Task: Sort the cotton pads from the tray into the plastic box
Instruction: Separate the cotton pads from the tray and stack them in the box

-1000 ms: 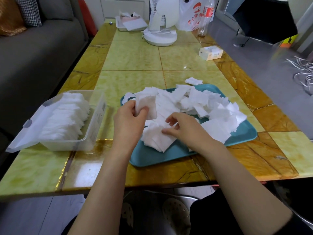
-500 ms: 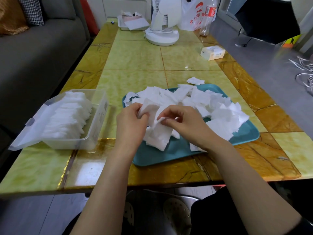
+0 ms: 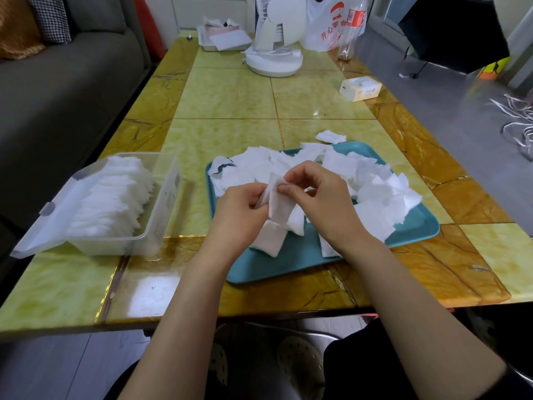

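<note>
A teal tray (image 3: 291,262) lies on the table in front of me, heaped with several loose white cotton pads (image 3: 372,186). To its left stands a clear plastic box (image 3: 165,203), lid hinged open, holding a row of stacked pads. Above the tray's near left part my left hand (image 3: 239,215) grips a small stack of cotton pads (image 3: 278,207). My right hand (image 3: 320,197) pinches the top edge of that same stack with thumb and fingertips. One stray pad (image 3: 330,137) lies on the table just beyond the tray.
A white desk fan (image 3: 274,53), a white plastic bag (image 3: 328,27), a bottle (image 3: 350,30) and a small tray of papers (image 3: 222,40) stand at the table's far end. A small carton (image 3: 360,88) sits far right. A grey sofa (image 3: 57,90) runs along the left.
Both hands rose from the pile. The right hand lifted a pad off the tray and brought it against the stack in the left hand, where both now hold it.
</note>
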`<move>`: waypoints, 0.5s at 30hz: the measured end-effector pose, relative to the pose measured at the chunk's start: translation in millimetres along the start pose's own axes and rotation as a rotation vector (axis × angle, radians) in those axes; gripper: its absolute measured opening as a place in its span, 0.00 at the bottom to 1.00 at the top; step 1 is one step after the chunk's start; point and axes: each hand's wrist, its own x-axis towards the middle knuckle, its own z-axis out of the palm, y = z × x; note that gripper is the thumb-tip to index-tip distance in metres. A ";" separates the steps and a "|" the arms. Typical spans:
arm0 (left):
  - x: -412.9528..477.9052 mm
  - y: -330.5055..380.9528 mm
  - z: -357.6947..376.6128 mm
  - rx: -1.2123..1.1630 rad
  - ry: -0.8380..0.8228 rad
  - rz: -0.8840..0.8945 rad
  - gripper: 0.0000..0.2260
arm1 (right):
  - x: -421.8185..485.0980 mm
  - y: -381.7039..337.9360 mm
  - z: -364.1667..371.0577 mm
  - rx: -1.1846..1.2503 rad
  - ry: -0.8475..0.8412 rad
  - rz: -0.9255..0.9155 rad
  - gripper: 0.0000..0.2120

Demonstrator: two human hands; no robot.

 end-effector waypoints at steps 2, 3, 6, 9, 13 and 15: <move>0.3 -0.1 0.9 0.004 -0.013 -0.002 0.13 | 0.2 1.6 0.5 -0.026 0.011 -0.008 0.10; 0.3 -0.1 1.2 0.006 -0.016 -0.004 0.12 | 0.7 2.4 0.9 -0.038 0.018 -0.016 0.09; -1.7 2.1 -0.2 0.006 -0.014 -0.001 0.09 | 2.2 5.0 1.3 -0.028 0.015 0.010 0.08; -1.9 4.6 -0.4 0.058 -0.013 0.008 0.07 | 2.1 5.5 0.8 0.011 -0.024 0.078 0.11; 0.0 10.7 -0.8 0.016 0.035 -0.071 0.16 | 0.9 4.4 1.9 -0.011 -0.006 0.043 0.10; -0.7 14.0 -1.5 -0.045 0.031 -0.104 0.19 | -0.4 3.7 1.9 -0.031 -0.009 0.010 0.09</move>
